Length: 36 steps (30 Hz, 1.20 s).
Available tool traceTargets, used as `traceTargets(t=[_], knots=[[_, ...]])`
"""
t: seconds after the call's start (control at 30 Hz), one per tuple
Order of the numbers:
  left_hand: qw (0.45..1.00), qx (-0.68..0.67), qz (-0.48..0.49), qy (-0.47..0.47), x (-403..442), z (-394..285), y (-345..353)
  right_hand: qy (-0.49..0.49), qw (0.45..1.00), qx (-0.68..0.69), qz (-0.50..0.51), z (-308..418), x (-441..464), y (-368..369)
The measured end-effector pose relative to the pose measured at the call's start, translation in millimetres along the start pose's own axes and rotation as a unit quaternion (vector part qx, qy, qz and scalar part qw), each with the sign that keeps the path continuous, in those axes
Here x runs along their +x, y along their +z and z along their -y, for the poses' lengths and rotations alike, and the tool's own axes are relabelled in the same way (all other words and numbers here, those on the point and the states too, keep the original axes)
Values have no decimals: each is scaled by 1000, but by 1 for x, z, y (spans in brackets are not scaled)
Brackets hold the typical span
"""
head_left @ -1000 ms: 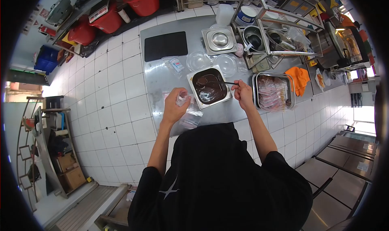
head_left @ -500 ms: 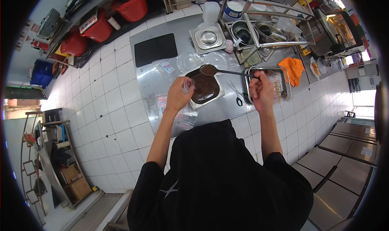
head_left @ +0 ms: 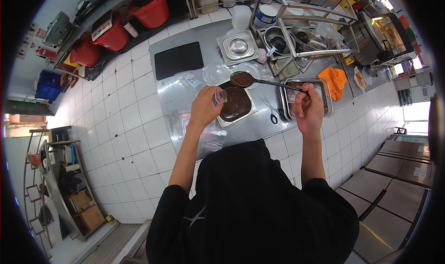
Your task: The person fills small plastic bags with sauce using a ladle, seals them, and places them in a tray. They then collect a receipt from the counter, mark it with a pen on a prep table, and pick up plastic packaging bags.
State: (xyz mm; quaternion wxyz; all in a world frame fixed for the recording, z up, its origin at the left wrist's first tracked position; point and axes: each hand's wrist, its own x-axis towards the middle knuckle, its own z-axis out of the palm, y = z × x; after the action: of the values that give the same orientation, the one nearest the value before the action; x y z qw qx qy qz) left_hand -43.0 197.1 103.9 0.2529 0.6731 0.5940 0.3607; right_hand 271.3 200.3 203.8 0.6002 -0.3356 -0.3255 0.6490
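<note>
A small clear plastic cup (head_left: 221,96) is gripped in my left hand (head_left: 206,107), at the left edge of a steel pan (head_left: 253,107). Dark brown sauce (head_left: 235,107) lies in that pan. My right hand (head_left: 309,107) has its fingers closed round the end of a long black ladle (head_left: 273,83). The bowl of the ladle, filled with brown sauce, is held above the pan's far side. Black-handled scissors (head_left: 274,118) rest on the steel table between the pan and a metal tray (head_left: 330,107), which is partly behind my right hand.
Clear round lids (head_left: 215,73) and small plastic bags (head_left: 191,80) lie on the table, with a black board (head_left: 179,60) at the far left. An orange cloth (head_left: 333,82) is at the right. A metal rack (head_left: 296,32) with bowls stands at the back.
My right hand has moved a little to the right and down, with the ladle's bowl still above the pan. The cup in my left hand is slightly farther right and now tilts differently.
</note>
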Motion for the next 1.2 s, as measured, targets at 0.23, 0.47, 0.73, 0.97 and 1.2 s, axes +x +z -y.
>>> traceTargets(t=[0.23,0.47,0.73,0.97,1.2], knots=[[999,32,30,21,6,-1,8,-2,1000,9,-4,2,-1,4],[995,-60,-42,64,14,-23,23,-10,999,31,11,6,-6,10],[971,-205,-104,60,16,-56,20,-74,996,-29,42,16,-20,22],[959,-254,-117,41,15,-73,12,-143,981,-106,72,21,-27,29],[953,-274,-120,40,13,-84,2,-189,963,-170,86,24,-35,33]])
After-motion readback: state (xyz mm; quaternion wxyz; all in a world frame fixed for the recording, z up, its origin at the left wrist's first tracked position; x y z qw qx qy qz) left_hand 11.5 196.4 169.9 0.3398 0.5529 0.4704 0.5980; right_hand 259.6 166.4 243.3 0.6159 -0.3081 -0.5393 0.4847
